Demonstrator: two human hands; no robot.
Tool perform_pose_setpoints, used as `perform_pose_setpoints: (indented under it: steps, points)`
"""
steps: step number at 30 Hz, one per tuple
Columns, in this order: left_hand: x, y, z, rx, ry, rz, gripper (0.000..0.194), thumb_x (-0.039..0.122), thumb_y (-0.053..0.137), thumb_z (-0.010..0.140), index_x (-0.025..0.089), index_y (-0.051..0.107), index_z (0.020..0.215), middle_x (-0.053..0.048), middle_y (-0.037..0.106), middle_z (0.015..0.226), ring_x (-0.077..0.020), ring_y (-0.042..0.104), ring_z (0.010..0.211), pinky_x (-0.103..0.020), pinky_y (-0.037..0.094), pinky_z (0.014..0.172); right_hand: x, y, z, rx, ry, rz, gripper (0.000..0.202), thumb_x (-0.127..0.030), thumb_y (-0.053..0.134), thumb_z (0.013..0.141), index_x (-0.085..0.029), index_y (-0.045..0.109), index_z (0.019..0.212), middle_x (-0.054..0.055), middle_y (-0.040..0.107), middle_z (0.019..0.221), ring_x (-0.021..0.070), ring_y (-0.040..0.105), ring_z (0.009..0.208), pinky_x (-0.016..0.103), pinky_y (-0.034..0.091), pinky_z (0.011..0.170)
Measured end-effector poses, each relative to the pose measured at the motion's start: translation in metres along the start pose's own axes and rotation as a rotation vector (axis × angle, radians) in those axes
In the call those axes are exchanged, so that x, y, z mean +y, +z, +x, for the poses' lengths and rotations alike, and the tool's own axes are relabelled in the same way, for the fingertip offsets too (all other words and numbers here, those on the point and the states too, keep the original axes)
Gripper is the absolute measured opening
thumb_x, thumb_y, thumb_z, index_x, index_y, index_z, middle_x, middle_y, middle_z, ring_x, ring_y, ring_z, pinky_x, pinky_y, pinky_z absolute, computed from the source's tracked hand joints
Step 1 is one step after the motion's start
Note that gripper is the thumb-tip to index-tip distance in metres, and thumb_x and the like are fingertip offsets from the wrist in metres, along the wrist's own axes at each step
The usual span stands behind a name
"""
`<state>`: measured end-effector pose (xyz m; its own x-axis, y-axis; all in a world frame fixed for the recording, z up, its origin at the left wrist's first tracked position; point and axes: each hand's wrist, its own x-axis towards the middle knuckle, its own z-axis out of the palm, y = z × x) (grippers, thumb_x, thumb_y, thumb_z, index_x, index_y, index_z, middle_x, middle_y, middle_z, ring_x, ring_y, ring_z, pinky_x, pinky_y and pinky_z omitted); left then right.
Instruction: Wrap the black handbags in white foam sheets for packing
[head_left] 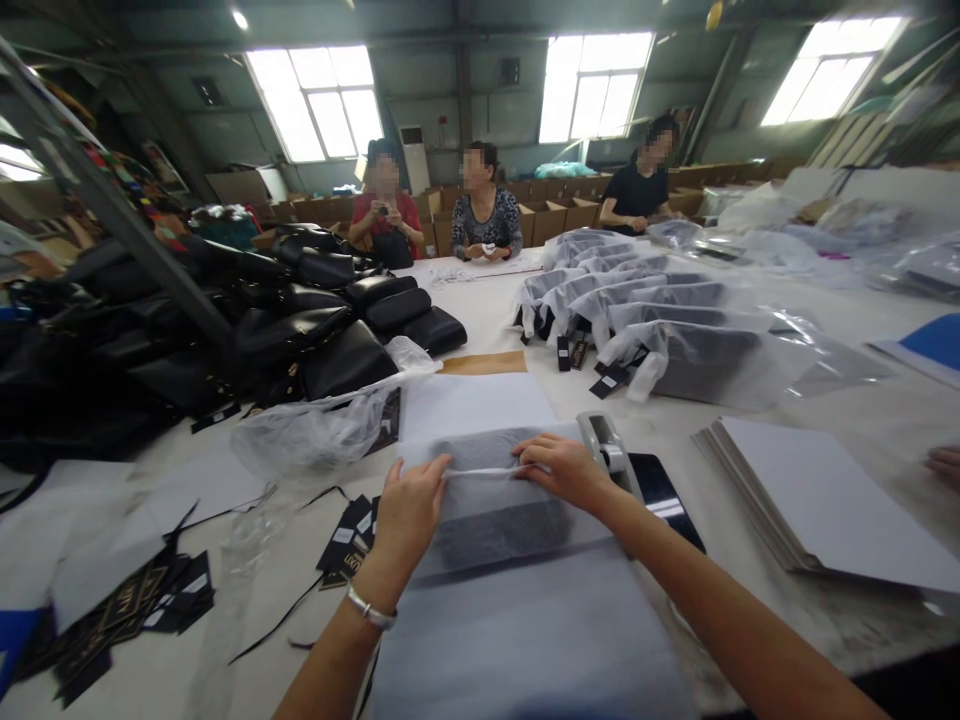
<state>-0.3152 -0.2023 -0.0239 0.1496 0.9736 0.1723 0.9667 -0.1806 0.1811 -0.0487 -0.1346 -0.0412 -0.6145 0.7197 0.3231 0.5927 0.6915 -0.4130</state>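
Observation:
In front of me lies a dark flat item (502, 535), showing through a thin, translucent white wrapping sheet (525, 620). My left hand (411, 505), with a silver bangle at the wrist, pinches the sheet's folded edge on the left. On the right, my right hand (559, 470) grips the same edge between thumb and fingers. The sheet's fold runs straight across the dark item between both hands. White paper (472, 405) lies just beyond it. To the left sits a crumpled clear plastic bag (311, 435).
Black bags (337, 365) are heaped at left; wrapped ones (675, 350) stand in a row at right. Black tags (135, 605) lie front left. A grey tape dispenser (596, 432) and stacked white boards (840, 490) are on the right. Several people (487, 215) are across the table.

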Motion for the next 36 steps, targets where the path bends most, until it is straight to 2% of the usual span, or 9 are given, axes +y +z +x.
perform_pose_setpoints:
  steps: [4, 8, 11, 14, 17, 21, 26, 31, 36]
  points:
    - [0.021, 0.011, -0.016, 0.255, 0.115, 0.017, 0.043, 0.015, 0.037, 0.099, 0.022, 0.053, 0.138, -0.01, 0.056, 0.143, -0.0247, 0.045, 0.138, -0.055, 0.017, 0.122, 0.004, 0.005, 0.0, 0.012, 0.002, -0.005, 0.009, -0.031, 0.067, 0.091, -0.023, 0.07, 0.091, 0.004, 0.073, 0.107, 0.018, 0.065, 0.102, 0.031, 0.05, 0.09]
    - [0.047, 0.039, -0.027, 0.055, 0.381, -0.066, 0.039, 0.018, 0.04, 0.099, 0.024, 0.057, 0.134, -0.006, 0.055, 0.144, -0.0226, 0.047, 0.137, -0.046, 0.036, 0.117, 0.008, 0.009, 0.004, 0.017, 0.031, -0.079, 0.011, -0.032, 0.065, 0.092, -0.023, 0.069, 0.094, 0.004, 0.073, 0.102, 0.0181, 0.065, 0.099, 0.03, 0.051, 0.088]
    - [0.058, 0.053, -0.025, -0.051, 0.321, -0.023, 0.044, 0.021, 0.049, 0.096, 0.027, 0.05, 0.14, -0.006, 0.044, 0.152, -0.0291, 0.038, 0.143, -0.059, 0.034, 0.114, 0.01, 0.004, 0.009, 0.06, 0.114, -0.178, 0.018, -0.026, 0.062, 0.093, -0.021, 0.067, 0.11, 0.007, 0.071, 0.112, 0.0223, 0.064, 0.104, 0.037, 0.049, 0.093]
    - [0.059, 0.053, -0.019, -0.099, 0.235, 0.025, 0.053, 0.022, 0.057, 0.092, 0.033, 0.045, 0.144, -0.005, 0.034, 0.158, -0.033, 0.029, 0.146, -0.065, 0.033, 0.111, 0.016, -0.012, 0.001, 0.22, 0.246, -0.251, 0.037, -0.02, 0.059, 0.091, -0.018, 0.059, 0.128, 0.014, 0.06, 0.134, 0.0293, 0.056, 0.12, 0.048, 0.042, 0.104]
    - [0.059, 0.045, -0.014, -0.15, 0.201, 0.035, 0.059, 0.025, 0.062, 0.09, 0.035, 0.044, 0.144, -0.005, 0.028, 0.161, -0.0357, 0.025, 0.147, -0.066, 0.035, 0.109, 0.025, -0.03, -0.034, 0.417, 0.397, -0.282, 0.037, -0.027, 0.058, 0.091, -0.02, 0.061, 0.127, 0.012, 0.055, 0.139, 0.0296, 0.05, 0.127, 0.048, 0.039, 0.11]
    - [0.059, 0.038, -0.012, -0.178, 0.204, 0.028, 0.057, 0.026, 0.061, 0.09, 0.034, 0.045, 0.144, -0.006, 0.028, 0.161, -0.0361, 0.025, 0.147, -0.065, 0.035, 0.108, 0.035, -0.038, -0.111, 0.497, 0.652, -0.285, 0.034, -0.045, 0.057, 0.089, -0.021, 0.07, 0.109, 0.013, 0.058, 0.134, 0.0318, 0.049, 0.128, 0.052, 0.037, 0.11]
    - [0.06, 0.037, -0.013, -0.173, 0.215, 0.029, 0.055, 0.025, 0.058, 0.092, 0.032, 0.046, 0.144, -0.007, 0.028, 0.16, -0.0368, 0.025, 0.147, -0.065, 0.036, 0.107, 0.024, -0.025, -0.168, 0.442, 0.911, 0.016, 0.04, -0.055, 0.058, 0.085, -0.021, 0.077, 0.092, 0.014, 0.057, 0.137, 0.0336, 0.05, 0.13, 0.054, 0.035, 0.112]
    - [0.059, 0.036, -0.016, -0.166, 0.227, 0.034, 0.053, 0.026, 0.056, 0.093, 0.031, 0.046, 0.145, -0.008, 0.029, 0.16, -0.0365, 0.026, 0.147, -0.065, 0.037, 0.106, 0.009, -0.013, -0.153, 0.525, 0.999, 0.439, 0.036, -0.054, 0.067, 0.082, -0.02, 0.079, 0.086, 0.016, 0.054, 0.142, 0.0332, 0.052, 0.129, 0.049, 0.039, 0.11]
    - [0.057, 0.037, -0.018, -0.143, 0.236, 0.029, 0.053, 0.027, 0.056, 0.093, 0.032, 0.046, 0.145, -0.007, 0.029, 0.16, -0.0363, 0.025, 0.147, -0.063, 0.038, 0.106, -0.017, -0.017, -0.144, 0.8, 0.942, 0.524, 0.031, -0.049, 0.077, 0.074, -0.019, 0.078, 0.082, 0.014, 0.054, 0.142, 0.0323, 0.054, 0.128, 0.044, 0.046, 0.105]
